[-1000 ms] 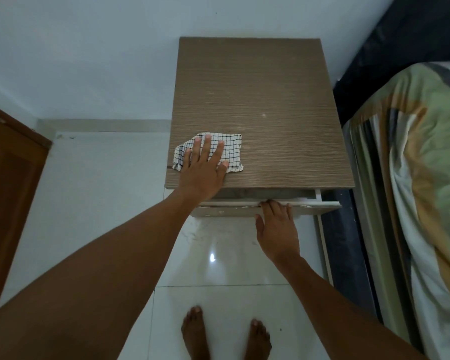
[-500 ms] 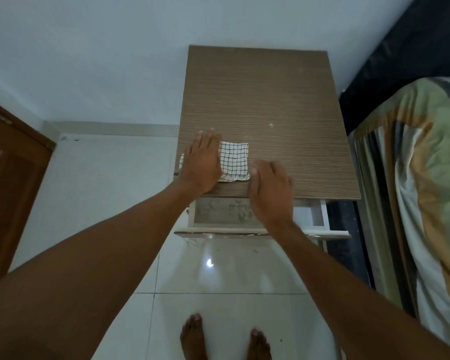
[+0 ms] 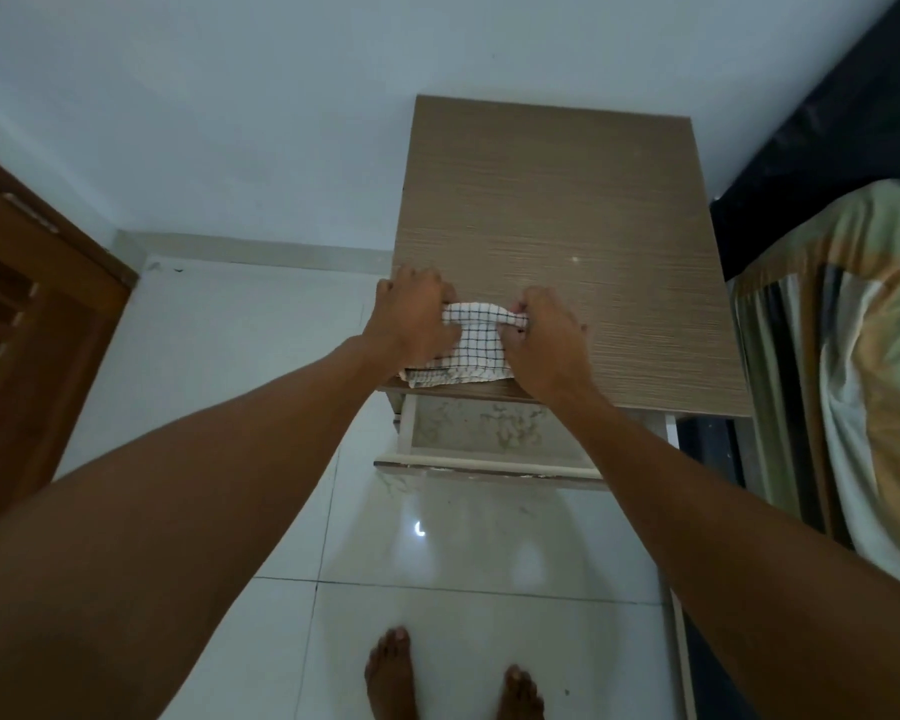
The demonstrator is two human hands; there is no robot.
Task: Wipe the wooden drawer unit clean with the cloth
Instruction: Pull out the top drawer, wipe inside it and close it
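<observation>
The wooden drawer unit [image 3: 567, 210] stands against the white wall, its brown grained top seen from above. A white cloth with a dark grid pattern [image 3: 476, 340] lies bunched at the top's near left edge. My left hand [image 3: 411, 317] grips the cloth's left end and my right hand [image 3: 546, 337] pinches its right end, lifting a fold between them. Below the top, the upper drawer [image 3: 479, 433] is pulled out, showing a stained, mottled bottom.
A bed with a green and orange patterned cover [image 3: 842, 366] stands close on the right, a dark gap between it and the unit. A brown wooden door [image 3: 27, 314] is at the left. My bare feet [image 3: 453, 678] stand on glossy white floor tiles [image 3: 230, 330].
My right hand left the drawer front after pulling the drawer out, and came up onto the top to grasp the cloth. My left hand went from flat on the cloth to gripping it.
</observation>
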